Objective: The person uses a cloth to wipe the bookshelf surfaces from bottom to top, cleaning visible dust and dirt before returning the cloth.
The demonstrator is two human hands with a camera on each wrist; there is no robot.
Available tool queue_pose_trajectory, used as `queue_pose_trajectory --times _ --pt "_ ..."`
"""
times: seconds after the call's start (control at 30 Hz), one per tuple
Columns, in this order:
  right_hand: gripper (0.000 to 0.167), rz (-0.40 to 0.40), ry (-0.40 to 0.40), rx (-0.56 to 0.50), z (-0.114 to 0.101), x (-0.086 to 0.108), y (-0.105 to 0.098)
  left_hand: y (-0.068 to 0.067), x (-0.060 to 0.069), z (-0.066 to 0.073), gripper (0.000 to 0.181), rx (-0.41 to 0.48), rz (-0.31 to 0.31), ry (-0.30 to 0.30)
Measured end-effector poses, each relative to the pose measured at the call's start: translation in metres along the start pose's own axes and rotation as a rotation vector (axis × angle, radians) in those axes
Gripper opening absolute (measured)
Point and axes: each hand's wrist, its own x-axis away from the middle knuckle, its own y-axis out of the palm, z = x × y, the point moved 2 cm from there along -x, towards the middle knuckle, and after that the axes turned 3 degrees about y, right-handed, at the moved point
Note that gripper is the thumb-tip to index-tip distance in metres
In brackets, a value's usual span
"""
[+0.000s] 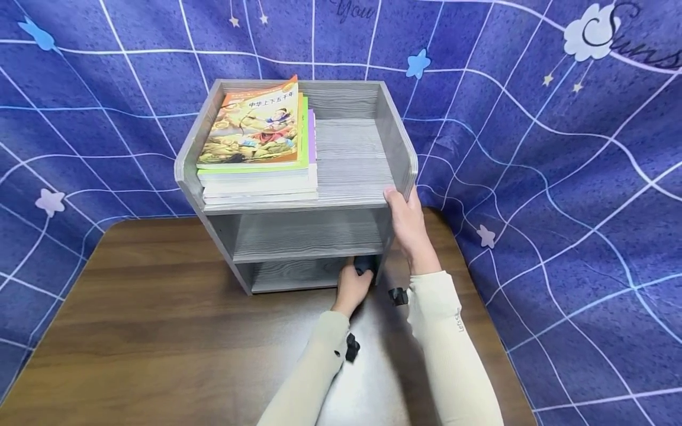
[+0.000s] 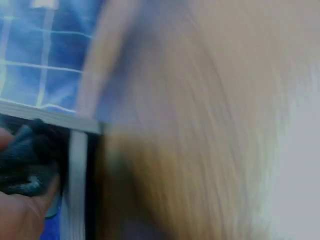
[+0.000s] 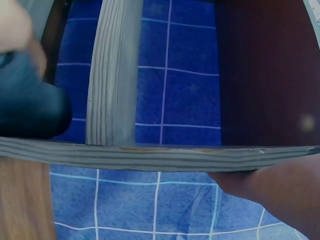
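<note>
A grey wood-grain shelf unit [image 1: 309, 232] stands on the table. My left hand [image 1: 354, 287] reaches into its lowest compartment at the right end, fingers curled round a dark rolled item [image 1: 364, 263]. In the left wrist view, that hand [image 2: 22, 212] holds the dark, shiny item [image 2: 30, 175] beside the side panel. The item [image 3: 32, 105] also shows at the left of the right wrist view. My right hand [image 1: 409, 228] grips the front of the right side panel [image 1: 396, 142], thumb on the inner side. Part of that hand [image 3: 285, 187] appears outside the panel in the right wrist view.
A stack of books [image 1: 256, 133] lies on the left of the top shelf. The middle shelf [image 1: 309, 232] is behind and above my left hand. The brown table [image 1: 160, 319] spreads in front, and a blue curtain with white lines [image 1: 533, 148] hangs behind and to the right.
</note>
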Motion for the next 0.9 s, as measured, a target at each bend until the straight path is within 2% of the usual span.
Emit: queue_pose_trajectory --times 0.07,0.17,0.3,0.4,0.5,0.6,0.73,0.83,0.9 --pt "0.055 0.008 0.008 -0.001 0.002 -0.001 0.0 -0.002 0.006 0.008 0.05 0.092 0.073 0.0" --pt "0.055 0.007 -0.003 -0.011 0.002 -0.002 -0.001 -0.003 0.015 0.025 0.033 0.207 0.15 0.04" --pt "0.057 -0.004 -0.013 -0.004 0.002 -0.002 0.0 0.001 0.023 0.043 0.027 0.27 0.212 0.062" --pt "0.057 -0.004 -0.008 -0.001 0.001 -0.001 0.002 0.005 0.024 0.049 0.035 0.241 0.199 0.069" --pt "0.057 0.002 0.003 -0.01 0.003 0.001 0.002 0.012 0.026 0.049 0.039 0.187 0.141 0.083" --pt "0.057 0.004 0.016 -0.006 0.003 0.001 0.004 0.015 0.026 0.047 0.033 0.11 0.129 0.121" --pt "0.058 0.001 0.008 0.0 0.003 -0.001 0.006 0.016 0.023 0.043 0.027 -0.009 0.142 0.205" --pt "0.057 0.004 -0.004 -0.016 0.003 -0.001 0.005 0.015 0.022 0.041 0.029 -0.054 0.104 0.246" --pt "0.056 0.004 -0.006 -0.033 0.004 -0.002 0.003 0.017 0.021 0.037 0.032 -0.06 0.078 0.25"
